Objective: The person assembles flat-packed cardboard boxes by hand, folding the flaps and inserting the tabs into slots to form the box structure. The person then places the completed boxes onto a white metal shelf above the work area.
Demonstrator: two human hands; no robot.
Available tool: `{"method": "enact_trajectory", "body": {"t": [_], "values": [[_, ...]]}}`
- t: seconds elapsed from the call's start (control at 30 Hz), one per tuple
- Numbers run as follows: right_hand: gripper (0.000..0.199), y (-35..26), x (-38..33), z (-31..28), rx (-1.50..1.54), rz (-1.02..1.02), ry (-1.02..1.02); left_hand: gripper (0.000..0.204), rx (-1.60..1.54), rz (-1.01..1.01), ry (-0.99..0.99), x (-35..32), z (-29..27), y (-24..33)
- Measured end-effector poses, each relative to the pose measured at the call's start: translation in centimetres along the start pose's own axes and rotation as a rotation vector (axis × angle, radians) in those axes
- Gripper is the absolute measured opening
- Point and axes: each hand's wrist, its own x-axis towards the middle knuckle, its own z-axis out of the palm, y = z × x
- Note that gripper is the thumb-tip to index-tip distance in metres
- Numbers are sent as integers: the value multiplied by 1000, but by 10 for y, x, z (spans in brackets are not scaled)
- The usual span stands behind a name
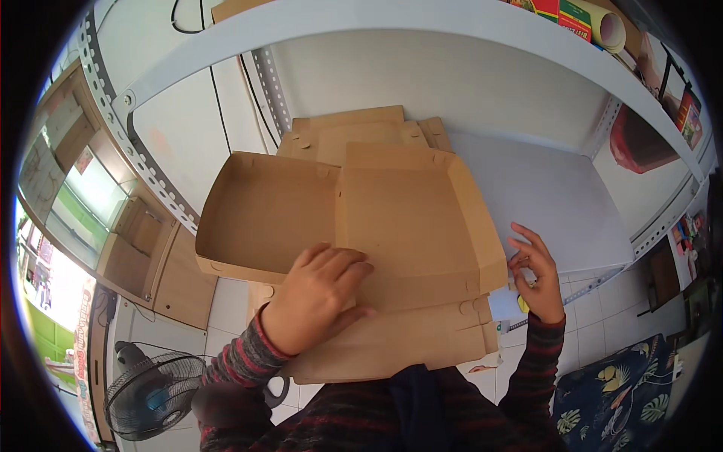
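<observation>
A brown cardboard box [275, 203] lies unfolded, its tray on the left with raised walls and its lid [410, 218] laid back on the right. My left hand [320, 290] is at the near edge where the two halves meet. Its fingers curl over the cardboard and the thumb is on the near side; the exact grip is partly hidden. Just off the lid's near right corner is my right hand [538, 275], holding nothing, with bent fingers spread apart. Under the box are stacked flat cardboard pieces [407, 346].
A white metal shelf frame [376, 16] arches over the grey-white work surface [538, 196]. A red bag [640, 143] hangs at the right. A black fan [154, 392] stands lower left, and a leaf-patterned dark cloth [610, 392] lies lower right.
</observation>
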Motion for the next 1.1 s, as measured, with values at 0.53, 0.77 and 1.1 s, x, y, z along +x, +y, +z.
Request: {"method": "enact_trajectory", "body": {"t": [0.53,0.77,1.1], "values": [[16,11,15,40,138,-11,271,12,-5,-68,-23,21,22,-8],[9,11,22,31,189,-68,194,11,-163,-104,5,30,18,-18],[26,-5,19,35,-86,-204,99,15,-61,54,-142,53,18,-9]]}}
